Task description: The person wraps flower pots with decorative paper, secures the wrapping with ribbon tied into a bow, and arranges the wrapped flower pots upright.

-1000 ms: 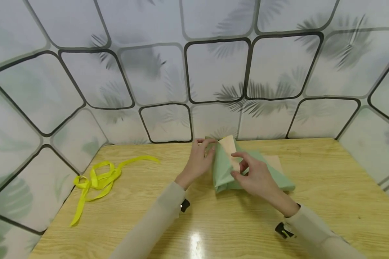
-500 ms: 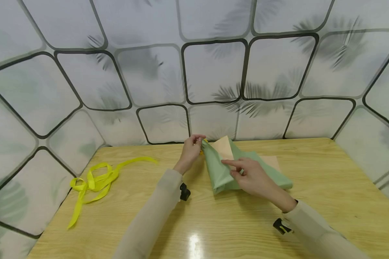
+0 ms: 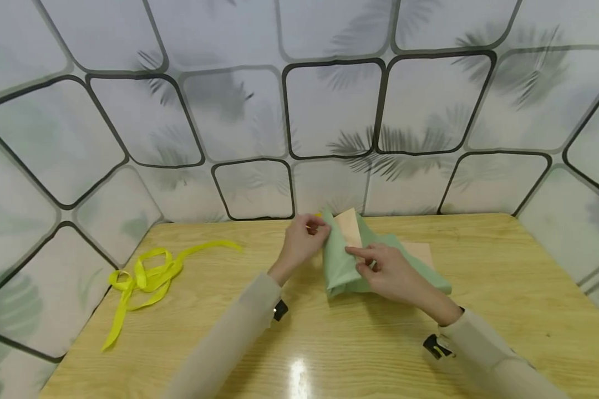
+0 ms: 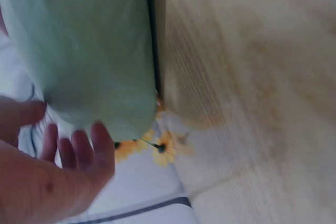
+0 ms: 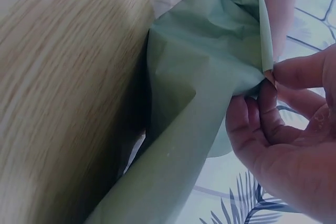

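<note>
A bundle in pale green wrapping paper (image 3: 338,269) lies toward the table's far side. A beige layer (image 3: 348,226) shows inside its fold, and yellow-orange flowers (image 4: 164,149) stick out at one end. My right hand (image 3: 396,274) pinches the paper's folded edge, clearest in the right wrist view, where the green paper (image 5: 194,61) narrows toward the fingertips. My left hand (image 3: 301,238) is at the bundle's upper left edge. Its fingers (image 4: 102,142) are loosely bent in the left wrist view, with a gap between them and the thumb. The far side of the bundle is hidden.
A loose, looped yellow ribbon (image 3: 155,277) lies on the wooden table (image 3: 229,338) at the left. A patterned fabric wall (image 3: 334,111) rises behind the table's far edge and along its sides. Small black devices (image 3: 436,346) are strapped at the wrists.
My left hand drew the paper's corner out to the left, then came back right with its grip loosened. My right hand shifted from the beige layer onto the green edge.
</note>
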Motion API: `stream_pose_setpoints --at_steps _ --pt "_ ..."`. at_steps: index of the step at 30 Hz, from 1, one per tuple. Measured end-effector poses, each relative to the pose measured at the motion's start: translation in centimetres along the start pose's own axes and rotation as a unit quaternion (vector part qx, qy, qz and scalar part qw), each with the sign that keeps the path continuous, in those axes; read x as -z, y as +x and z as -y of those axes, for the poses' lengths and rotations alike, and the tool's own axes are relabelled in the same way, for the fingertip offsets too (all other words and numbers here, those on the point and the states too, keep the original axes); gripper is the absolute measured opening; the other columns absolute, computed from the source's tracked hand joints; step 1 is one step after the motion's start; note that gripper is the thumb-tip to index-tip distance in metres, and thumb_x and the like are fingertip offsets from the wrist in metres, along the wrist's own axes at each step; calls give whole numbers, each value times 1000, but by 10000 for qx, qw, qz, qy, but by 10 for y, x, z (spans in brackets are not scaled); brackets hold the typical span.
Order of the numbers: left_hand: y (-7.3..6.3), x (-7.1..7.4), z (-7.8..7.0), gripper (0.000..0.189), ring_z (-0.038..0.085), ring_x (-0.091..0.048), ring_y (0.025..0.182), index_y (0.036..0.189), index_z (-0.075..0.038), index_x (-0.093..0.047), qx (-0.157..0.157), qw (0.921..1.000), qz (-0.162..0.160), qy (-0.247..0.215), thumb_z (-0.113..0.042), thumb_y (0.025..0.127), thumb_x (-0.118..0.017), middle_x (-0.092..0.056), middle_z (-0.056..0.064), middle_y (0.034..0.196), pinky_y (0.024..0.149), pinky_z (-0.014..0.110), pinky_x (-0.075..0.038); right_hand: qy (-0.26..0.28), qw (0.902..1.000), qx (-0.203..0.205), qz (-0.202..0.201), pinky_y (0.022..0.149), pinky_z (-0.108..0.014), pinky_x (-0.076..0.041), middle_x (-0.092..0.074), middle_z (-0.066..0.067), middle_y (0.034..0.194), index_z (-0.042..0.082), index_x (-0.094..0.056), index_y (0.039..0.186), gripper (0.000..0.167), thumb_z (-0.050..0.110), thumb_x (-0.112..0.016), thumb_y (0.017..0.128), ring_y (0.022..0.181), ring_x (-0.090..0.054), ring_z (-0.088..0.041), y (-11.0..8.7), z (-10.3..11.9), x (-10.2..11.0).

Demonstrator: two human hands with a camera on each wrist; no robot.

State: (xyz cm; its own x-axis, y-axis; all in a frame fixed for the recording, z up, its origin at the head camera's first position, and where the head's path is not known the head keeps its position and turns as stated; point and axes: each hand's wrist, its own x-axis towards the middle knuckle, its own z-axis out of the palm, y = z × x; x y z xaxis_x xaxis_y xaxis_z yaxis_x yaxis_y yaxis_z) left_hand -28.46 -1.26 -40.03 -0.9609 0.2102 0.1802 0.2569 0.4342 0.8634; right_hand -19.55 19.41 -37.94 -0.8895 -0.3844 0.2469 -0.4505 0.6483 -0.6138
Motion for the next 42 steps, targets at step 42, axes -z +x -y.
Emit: stream_pose_setpoints --at_steps 42 --pt "-41 2 -17 66 22 -56 138 143 -7 -59 -2877 8982 1281 3068 -50 95 -70 -59 7 148 114 35 -47 721 9957 -556 177 81 -31 -61 -57 -20 141 4 -42 154 77 20 -81 90 114 -64 -33 -5 -22 10"
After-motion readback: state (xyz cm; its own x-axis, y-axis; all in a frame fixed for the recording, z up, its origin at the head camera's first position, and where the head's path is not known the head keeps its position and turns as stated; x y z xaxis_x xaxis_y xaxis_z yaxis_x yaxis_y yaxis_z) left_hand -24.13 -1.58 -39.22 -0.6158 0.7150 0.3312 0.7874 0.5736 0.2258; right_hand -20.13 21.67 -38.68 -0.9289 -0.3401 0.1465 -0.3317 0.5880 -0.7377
